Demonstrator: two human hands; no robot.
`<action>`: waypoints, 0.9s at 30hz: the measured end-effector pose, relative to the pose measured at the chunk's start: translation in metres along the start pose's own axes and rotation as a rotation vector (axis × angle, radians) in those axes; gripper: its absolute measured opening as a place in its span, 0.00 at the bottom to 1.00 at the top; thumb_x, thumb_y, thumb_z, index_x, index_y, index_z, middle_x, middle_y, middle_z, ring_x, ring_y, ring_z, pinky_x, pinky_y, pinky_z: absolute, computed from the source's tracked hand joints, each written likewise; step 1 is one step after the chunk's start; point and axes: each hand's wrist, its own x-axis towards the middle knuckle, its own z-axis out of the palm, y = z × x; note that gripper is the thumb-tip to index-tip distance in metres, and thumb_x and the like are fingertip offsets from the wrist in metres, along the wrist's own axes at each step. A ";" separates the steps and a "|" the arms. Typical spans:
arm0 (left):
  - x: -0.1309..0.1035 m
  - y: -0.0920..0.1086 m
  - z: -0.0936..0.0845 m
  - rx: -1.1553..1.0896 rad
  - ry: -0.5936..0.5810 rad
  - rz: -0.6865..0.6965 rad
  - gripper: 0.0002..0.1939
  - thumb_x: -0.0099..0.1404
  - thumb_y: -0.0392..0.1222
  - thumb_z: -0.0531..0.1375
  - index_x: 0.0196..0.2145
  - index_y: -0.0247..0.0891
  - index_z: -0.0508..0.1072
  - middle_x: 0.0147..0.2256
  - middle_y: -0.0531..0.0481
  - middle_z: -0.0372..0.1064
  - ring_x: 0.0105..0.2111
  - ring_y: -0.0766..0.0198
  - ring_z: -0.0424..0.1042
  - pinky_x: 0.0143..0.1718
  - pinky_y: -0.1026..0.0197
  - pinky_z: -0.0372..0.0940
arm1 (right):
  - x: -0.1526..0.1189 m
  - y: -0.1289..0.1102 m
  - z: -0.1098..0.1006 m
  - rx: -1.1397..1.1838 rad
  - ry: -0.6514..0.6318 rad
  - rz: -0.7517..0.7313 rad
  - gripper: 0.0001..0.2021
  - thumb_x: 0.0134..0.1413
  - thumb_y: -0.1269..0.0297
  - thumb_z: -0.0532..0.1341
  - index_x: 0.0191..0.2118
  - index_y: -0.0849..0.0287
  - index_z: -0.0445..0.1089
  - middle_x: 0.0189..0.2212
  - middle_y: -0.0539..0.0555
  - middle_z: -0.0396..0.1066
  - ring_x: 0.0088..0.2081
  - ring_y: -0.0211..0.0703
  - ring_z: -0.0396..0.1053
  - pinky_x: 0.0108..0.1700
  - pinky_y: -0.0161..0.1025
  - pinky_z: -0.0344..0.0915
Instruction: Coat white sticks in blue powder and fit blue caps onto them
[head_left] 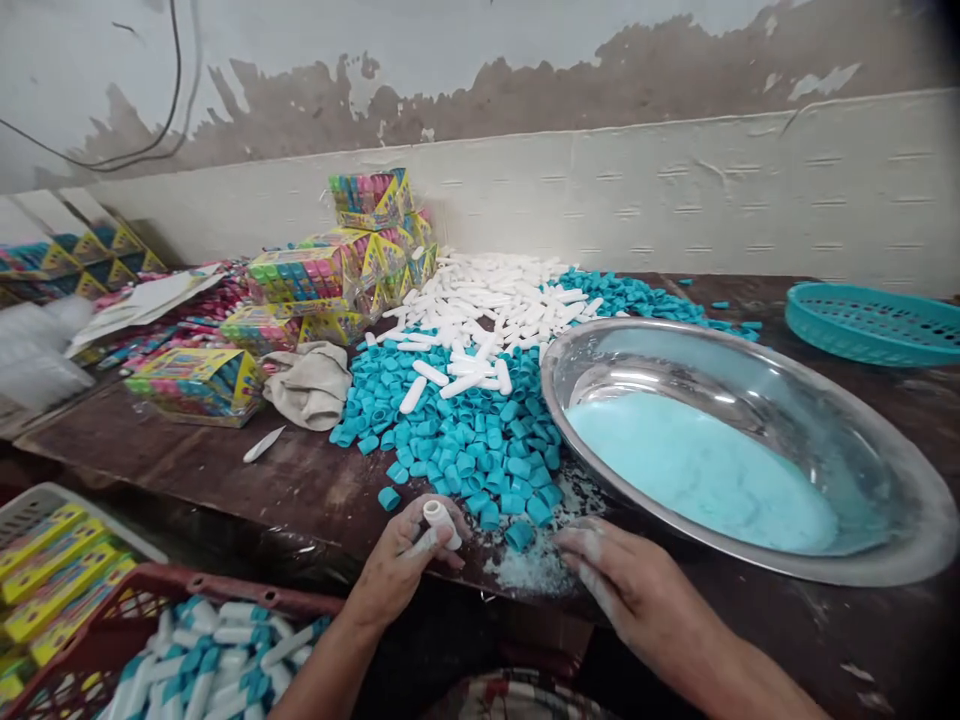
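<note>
My left hand is closed around a small white plastic tube, its open neck pointing up, at the front edge of the table. To the right, my right hand has its fingers stretched out, powder-dusted, with nothing visible in them. Just beyond both hands spreads a heap of teal caps; one single cap lies between the hands beside spilled pale powder. More white tubes are piled behind the caps. A large metal basin holding light blue powder stands to the right.
Display boxes of colourful tubes are stacked at back left, near a crumpled cloth and a white pointed piece. A teal perforated basket sits far right. Below left, a red crate holds capped tubes.
</note>
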 end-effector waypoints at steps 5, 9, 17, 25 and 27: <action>0.004 -0.011 -0.001 -0.080 0.052 0.080 0.09 0.62 0.42 0.53 0.36 0.33 0.66 0.33 0.47 0.65 0.32 0.63 0.65 0.31 0.59 0.69 | 0.018 0.009 0.030 0.053 -0.102 0.178 0.13 0.58 0.68 0.49 0.36 0.60 0.70 0.32 0.55 0.70 0.35 0.40 0.69 0.37 0.35 0.65; 0.010 -0.020 -0.001 -0.107 0.089 0.141 0.09 0.63 0.42 0.53 0.36 0.33 0.67 0.32 0.48 0.65 0.28 0.67 0.65 0.29 0.63 0.67 | 0.037 0.009 0.036 -0.063 -0.187 0.208 0.13 0.58 0.68 0.49 0.38 0.58 0.72 0.33 0.56 0.69 0.35 0.41 0.67 0.38 0.35 0.63; 0.012 -0.029 -0.002 -0.149 0.088 0.183 0.09 0.62 0.42 0.53 0.36 0.33 0.66 0.31 0.47 0.65 0.30 0.65 0.65 0.27 0.64 0.67 | 0.075 -0.006 0.059 -0.474 -0.238 0.152 0.08 0.52 0.63 0.58 0.37 0.58 0.71 0.37 0.58 0.65 0.41 0.51 0.62 0.43 0.45 0.59; 0.010 -0.026 -0.003 -0.063 0.067 0.182 0.10 0.63 0.43 0.53 0.36 0.33 0.66 0.32 0.48 0.66 0.26 0.68 0.64 0.28 0.63 0.66 | 0.065 -0.011 0.053 -0.310 -0.304 0.187 0.07 0.49 0.66 0.60 0.37 0.57 0.69 0.38 0.56 0.63 0.41 0.49 0.61 0.41 0.42 0.59; 0.010 -0.025 -0.003 -0.057 0.071 0.180 0.10 0.63 0.43 0.53 0.36 0.33 0.66 0.32 0.48 0.65 0.26 0.68 0.64 0.28 0.63 0.66 | 0.062 -0.011 0.053 -0.298 -0.298 0.198 0.08 0.48 0.68 0.60 0.38 0.58 0.69 0.38 0.56 0.63 0.41 0.50 0.61 0.41 0.43 0.60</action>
